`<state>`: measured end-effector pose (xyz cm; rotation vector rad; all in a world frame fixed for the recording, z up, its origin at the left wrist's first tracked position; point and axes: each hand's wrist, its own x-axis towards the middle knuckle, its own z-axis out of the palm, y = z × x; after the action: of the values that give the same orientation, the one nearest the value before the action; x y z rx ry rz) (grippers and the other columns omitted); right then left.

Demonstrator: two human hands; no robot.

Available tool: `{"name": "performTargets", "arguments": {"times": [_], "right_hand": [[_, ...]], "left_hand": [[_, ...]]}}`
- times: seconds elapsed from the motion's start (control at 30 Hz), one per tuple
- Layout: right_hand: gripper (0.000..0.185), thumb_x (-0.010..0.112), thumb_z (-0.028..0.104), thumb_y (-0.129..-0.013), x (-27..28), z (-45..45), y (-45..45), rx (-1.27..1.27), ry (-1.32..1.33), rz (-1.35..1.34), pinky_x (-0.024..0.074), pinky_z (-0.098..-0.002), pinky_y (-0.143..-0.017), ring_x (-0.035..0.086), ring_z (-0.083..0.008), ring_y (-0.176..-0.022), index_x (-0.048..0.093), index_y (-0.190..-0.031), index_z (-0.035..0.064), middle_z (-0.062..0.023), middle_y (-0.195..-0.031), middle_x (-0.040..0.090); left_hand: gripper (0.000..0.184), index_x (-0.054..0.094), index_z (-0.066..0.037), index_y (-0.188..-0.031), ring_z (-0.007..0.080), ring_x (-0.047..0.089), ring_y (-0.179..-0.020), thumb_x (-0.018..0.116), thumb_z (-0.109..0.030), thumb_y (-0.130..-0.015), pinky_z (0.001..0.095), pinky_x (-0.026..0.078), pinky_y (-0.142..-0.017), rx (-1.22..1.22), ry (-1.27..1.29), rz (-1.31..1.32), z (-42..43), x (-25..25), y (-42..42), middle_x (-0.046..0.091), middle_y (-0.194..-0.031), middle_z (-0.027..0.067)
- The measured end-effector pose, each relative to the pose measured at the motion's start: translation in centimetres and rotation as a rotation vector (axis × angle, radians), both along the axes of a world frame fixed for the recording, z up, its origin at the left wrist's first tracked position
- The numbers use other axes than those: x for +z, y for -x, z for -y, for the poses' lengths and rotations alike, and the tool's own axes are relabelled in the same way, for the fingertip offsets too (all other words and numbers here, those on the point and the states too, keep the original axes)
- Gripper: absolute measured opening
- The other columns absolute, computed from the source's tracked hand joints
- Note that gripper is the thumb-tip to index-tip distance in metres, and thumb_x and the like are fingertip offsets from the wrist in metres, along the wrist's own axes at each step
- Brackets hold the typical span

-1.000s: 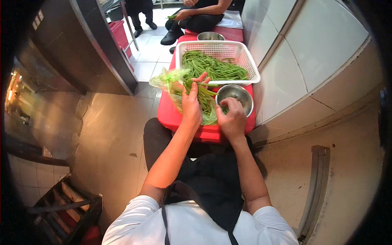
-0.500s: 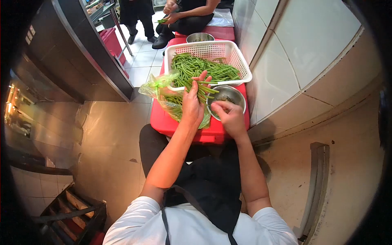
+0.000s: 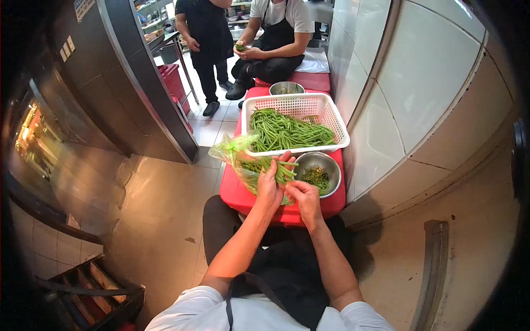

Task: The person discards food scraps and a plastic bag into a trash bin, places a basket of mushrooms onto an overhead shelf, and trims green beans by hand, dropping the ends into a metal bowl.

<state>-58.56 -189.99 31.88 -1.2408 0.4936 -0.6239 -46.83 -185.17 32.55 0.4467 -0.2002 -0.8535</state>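
Observation:
My left hand [image 3: 269,186] is closed round a small bunch of green beans [image 3: 284,174], whose ends stick out to the right past its fingers. Thumb and fingertips of my right hand [image 3: 305,201] are pinched at the end of a bean from that bunch; the exact contact is too small to see. Just beyond the right hand, a steel bowl [image 3: 333,166] holds short green scraps [image 3: 316,179]. A clear plastic bag with a greenish top [image 3: 227,148] lies left of my left hand, beans inside it. Behind both hands is a white basket [image 3: 343,137] with a heap of green beans [image 3: 290,130].
A red box [image 3: 234,197] carries the basket, bag and bowl. Another steel bowl [image 3: 287,87] stands behind the basket. A seated co-worker [image 3: 276,47] holds green beans, and a person [image 3: 204,41] stands beside them. A tiled wall [image 3: 397,116] runs close on the right.
My right hand has moved from above the bowl toward the left hand and now meets the bean ends. The view has tilted up, showing more of the two people.

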Motion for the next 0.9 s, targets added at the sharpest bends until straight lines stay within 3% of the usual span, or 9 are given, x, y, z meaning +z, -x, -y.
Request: {"name": "performTargets", "arguments": {"times": [0.3, 0.37, 0.47, 0.53, 0.57, 0.63, 0.7, 0.9], "right_hand": [[0.016, 0.067, 0.012, -0.091, 2.4, -0.7, 1.0, 0.381, -0.035, -0.008, 0.0469, -0.0228, -0.062, 0.058, -0.0077, -0.067, 0.073, -0.095, -0.0020, -0.0021, -0.077, 0.067], [0.015, 0.068, 0.012, -0.090, 4.5, -0.8, 1.8, 0.338, 0.041, -0.063, 0.0466, -0.0226, -0.062, 0.058, -0.0074, -0.067, 0.073, -0.095, -0.0016, -0.0020, -0.077, 0.067], [0.011, 0.068, 0.006, -0.088, 6.2, 0.3, 2.8, 0.071, 0.220, -0.147, 0.0473, -0.0232, -0.065, 0.060, -0.0069, -0.070, 0.074, -0.093, -0.0018, -0.0018, -0.079, 0.069], [0.011, 0.068, 0.005, -0.087, 5.4, 2.2, 3.1, -0.153, 0.470, -0.168, 0.0517, -0.0272, -0.074, 0.067, -0.0121, -0.079, 0.074, -0.093, -0.0020, -0.0047, -0.084, 0.073], [0.011, 0.069, 0.003, -0.086, 4.6, 3.7, 3.2, -0.248, 0.645, -0.180, 0.0516, -0.0279, -0.072, 0.067, -0.0139, -0.076, 0.074, -0.094, -0.0013, -0.0090, -0.084, 0.073], [0.014, 0.068, 0.011, -0.087, 2.1, 7.9, 3.5, -0.349, 1.015, -0.448, 0.0529, -0.0389, -0.073, 0.068, -0.0308, -0.078, 0.073, -0.093, 0.0001, -0.0171, -0.086, 0.070], [0.016, 0.068, 0.017, -0.087, 1.4, 8.5, 3.6, -0.364, 1.177, -0.662, 0.0521, -0.0434, -0.075, 0.068, -0.0343, -0.083, 0.073, -0.089, 0.0016, -0.0167, -0.088, 0.070], [0.009, 0.069, 0.009, -0.085, -1.1, 7.6, 4.3, -0.514, 1.036, -0.593, 0.0523, -0.0418, -0.075, 0.067, -0.0321, -0.083, 0.072, -0.090, 0.0016, -0.0143, -0.086, 0.069]], "left_hand": [[0.017, 0.052, -0.006, -0.115, 0.0323, 0.063, -0.116, 0.047, -0.020, -0.106, 0.0435, 0.055, -0.097, -0.095, -0.023, -0.160, -2.7, -1.6, -0.7, 0.062, -0.127, 0.0191], [0.018, 0.053, -0.006, -0.115, 0.0319, 0.065, -0.112, 0.046, -0.020, -0.106, 0.0454, 0.055, -0.097, -0.082, -0.037, -0.173, -3.4, -1.5, -1.1, 0.064, -0.121, 0.0169], [0.019, 0.053, -0.005, -0.117, 0.0316, 0.066, -0.109, 0.047, -0.020, -0.106, 0.0482, 0.056, -0.096, -0.066, -0.057, -0.187, -4.5, -1.6, -2.0, 0.066, -0.112, 0.0147], [0.019, 0.054, -0.006, -0.117, 0.0309, 0.066, -0.108, 0.049, -0.019, -0.105, 0.0488, 0.055, -0.097, -0.066, -0.011, -0.174, -5.4, -0.9, -2.2, 0.066, -0.110, 0.0131], [0.019, 0.055, -0.006, -0.117, 0.0306, 0.066, -0.107, 0.050, -0.019, -0.104, 0.0491, 0.055, -0.098, -0.068, 0.013, -0.168, -5.8, -0.6, -2.1, 0.067, -0.109, 0.0123], [0.020, 0.055, -0.005, -0.119, 0.0305, 0.067, -0.105, 0.050, -0.019, -0.104, 0.0483, 0.056, -0.097, -0.050, -0.015, -0.174, -6.2, -0.1, -2.0, 0.067, -0.107, 0.0126], [0.021, 0.055, -0.005, -0.119, 0.0305, 0.067, -0.105, 0.051, -0.019, -0.104, 0.0484, 0.056, -0.096, -0.034, -0.080, -0.188, -6.4, 0.4, -1.8, 0.067, -0.106, 0.0128], [0.021, 0.050, -0.004, -0.122, 0.0338, 0.066, -0.106, 0.046, -0.016, -0.105, 0.0494, 0.056, -0.096, -0.031, -0.147, -0.230, -7.0, 0.4, -1.5, 0.065, -0.111, 0.0182]]}}
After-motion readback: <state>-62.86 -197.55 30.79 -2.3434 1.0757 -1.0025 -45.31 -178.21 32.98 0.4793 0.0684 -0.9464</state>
